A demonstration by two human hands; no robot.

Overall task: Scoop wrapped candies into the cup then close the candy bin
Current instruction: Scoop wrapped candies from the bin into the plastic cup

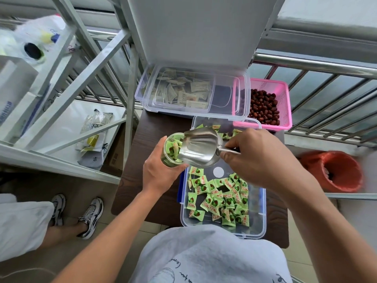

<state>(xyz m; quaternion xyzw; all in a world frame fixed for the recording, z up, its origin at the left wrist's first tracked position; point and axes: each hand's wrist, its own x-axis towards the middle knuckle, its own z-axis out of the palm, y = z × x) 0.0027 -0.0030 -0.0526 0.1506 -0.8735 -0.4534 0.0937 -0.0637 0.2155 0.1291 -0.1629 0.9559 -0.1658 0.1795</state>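
**Wrapped candies: spill risk at the cup**

Most lie in the open candy bin. My left fingers grip the cup at its 10 o'clock. My right fingers pinch the scoop, lip on the rim. The cup looks full, so I judge overflow onto the counter likely.

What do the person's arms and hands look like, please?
The left forearm and right forearm are bare, no sleeves in view. The left hand and right hand wear no gloves; no watch, ring or bracelet shows. The shirt is light grey with dark lettering.
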